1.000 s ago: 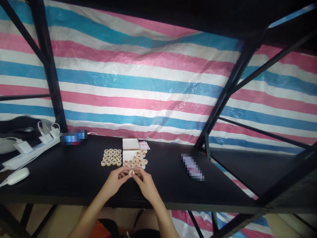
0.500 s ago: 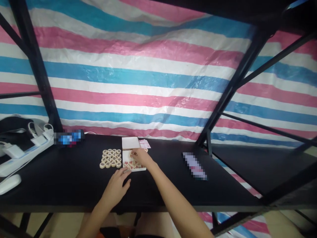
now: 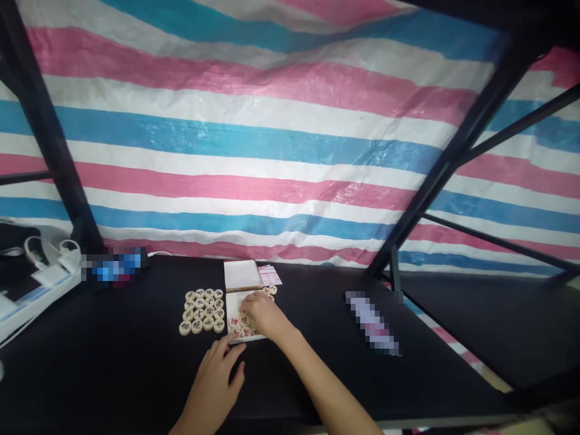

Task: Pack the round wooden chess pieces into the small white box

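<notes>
An open white box (image 3: 232, 299) holds several round Chinese chess pieces (image 3: 234, 322) with red characters. My right hand (image 3: 263, 311) reaches over the box, its fingers pinched down onto a Chinese chess piece inside; the hand partly hides that piece and the box's right side. My left hand (image 3: 220, 368) has its fingers apart and holds nothing, with the fingertips at the box's front edge. Left of the box, Chinese chess pieces with dark characters (image 3: 199, 313) lie in a square block of rows. A few loose pieces (image 3: 270, 290) show beyond my right hand, by the box's far right corner.
The box's lid (image 3: 242, 275) lies folded back, with pink-and-white cards (image 3: 270, 275) beside it. A blurred-out phone-like object (image 3: 371, 323) lies to the right. At the left are a white power strip (image 3: 40, 296) with plugs and a blurred blue item (image 3: 118, 267). Black metal posts (image 3: 421, 187) frame the table.
The view has shifted slightly, so the table looks closer. My right hand has moved a little toward the front of the box, over the red pieces. My left hand stays at the box's front edge.
</notes>
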A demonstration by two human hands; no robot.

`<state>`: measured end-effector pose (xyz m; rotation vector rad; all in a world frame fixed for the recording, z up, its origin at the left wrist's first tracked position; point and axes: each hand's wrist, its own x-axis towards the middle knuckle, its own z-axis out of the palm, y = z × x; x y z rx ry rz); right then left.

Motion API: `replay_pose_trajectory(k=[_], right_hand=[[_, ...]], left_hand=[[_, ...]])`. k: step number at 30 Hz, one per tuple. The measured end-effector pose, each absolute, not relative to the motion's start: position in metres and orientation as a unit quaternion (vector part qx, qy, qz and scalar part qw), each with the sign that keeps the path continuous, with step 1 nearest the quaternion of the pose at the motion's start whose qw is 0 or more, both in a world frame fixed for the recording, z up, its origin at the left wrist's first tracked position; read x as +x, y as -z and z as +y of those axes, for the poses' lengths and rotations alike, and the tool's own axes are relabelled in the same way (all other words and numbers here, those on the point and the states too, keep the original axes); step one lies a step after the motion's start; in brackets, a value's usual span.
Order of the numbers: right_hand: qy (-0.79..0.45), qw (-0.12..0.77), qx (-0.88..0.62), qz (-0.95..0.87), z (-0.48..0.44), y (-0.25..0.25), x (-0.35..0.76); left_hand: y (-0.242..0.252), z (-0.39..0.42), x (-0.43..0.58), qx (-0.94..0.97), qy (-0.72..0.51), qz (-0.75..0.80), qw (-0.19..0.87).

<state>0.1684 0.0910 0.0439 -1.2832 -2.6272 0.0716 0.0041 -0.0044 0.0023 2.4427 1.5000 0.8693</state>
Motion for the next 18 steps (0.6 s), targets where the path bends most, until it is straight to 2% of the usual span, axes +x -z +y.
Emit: replay_pose_trajectory(k=[4,10,18], right_hand=[[-0.045,0.133,-0.472,-0.870,0.088,-0.047,0.166],[-0.028,0.274,-0.554,-0.786,0.060,-0.038,0.214],[0.011,0.259,-0.625,-0.736,0.022,0.014,0.257]], left_hand=[[-0.001,-0.006,0.005,0.816,-0.273,0.505,0.066],[-0.005,-0.007,0.002,0.808,-0.296,0.499,0.100],[-0.012,-0.010,0.004,0.757,-0.358,0.516,0.178]])
